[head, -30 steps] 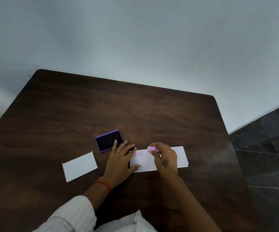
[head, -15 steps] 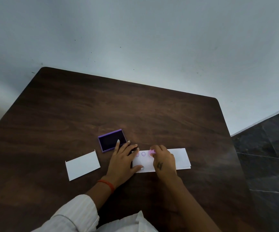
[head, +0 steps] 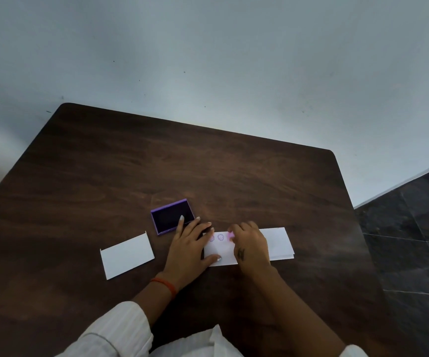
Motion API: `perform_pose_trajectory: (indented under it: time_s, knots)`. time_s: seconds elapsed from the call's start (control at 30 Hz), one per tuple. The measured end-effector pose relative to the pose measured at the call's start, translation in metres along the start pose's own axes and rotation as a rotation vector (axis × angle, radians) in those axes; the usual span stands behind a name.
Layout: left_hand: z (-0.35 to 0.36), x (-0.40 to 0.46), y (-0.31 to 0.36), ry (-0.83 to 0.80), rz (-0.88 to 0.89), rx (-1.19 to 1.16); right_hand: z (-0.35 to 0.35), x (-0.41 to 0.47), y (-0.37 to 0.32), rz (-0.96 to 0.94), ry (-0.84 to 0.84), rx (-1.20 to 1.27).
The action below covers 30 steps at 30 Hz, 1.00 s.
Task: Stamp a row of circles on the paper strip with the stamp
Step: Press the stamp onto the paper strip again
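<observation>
A white paper strip [head: 276, 242] lies flat on the dark wooden table [head: 208, 163]. Two purple circles [head: 220, 237] show in a row near its left end. My right hand [head: 250, 244] grips a small pink stamp [head: 231, 236] and presses it down on the strip just right of those circles. My left hand [head: 191, 244] lies flat with fingers spread, pinning the strip's left end. An open purple ink pad [head: 172, 218] sits just beyond my left fingertips.
A separate white piece of paper [head: 127, 255] lies to the left of my left hand. The table's right edge drops to a dark tiled floor [head: 414, 240]. A pale wall [head: 208, 60] stands behind the table.
My right hand has brought the pink stamp down from just above the strip onto the paper beside the two circles. My left hand has stayed on the strip's left end.
</observation>
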<state>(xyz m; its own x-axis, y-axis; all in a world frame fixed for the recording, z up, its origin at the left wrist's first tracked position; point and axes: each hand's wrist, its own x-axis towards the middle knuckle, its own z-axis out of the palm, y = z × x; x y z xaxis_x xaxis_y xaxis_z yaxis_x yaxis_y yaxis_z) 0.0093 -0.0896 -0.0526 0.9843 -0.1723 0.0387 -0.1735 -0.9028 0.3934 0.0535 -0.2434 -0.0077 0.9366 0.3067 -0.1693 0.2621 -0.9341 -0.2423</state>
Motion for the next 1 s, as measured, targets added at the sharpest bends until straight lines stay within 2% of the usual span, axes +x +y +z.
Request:
perform_pose_trajectory:
  time_s: [0.53, 1.0]
  knots:
    - [0.000, -0.002, 0.000, 0.021, -0.005, -0.048, 0.005, 0.000, 0.005, -0.104, -0.028, -0.028]
    - [0.001, -0.002, 0.000, -0.014, -0.030, -0.058, 0.014, 0.000, 0.009, -0.107, 0.032, 0.008]
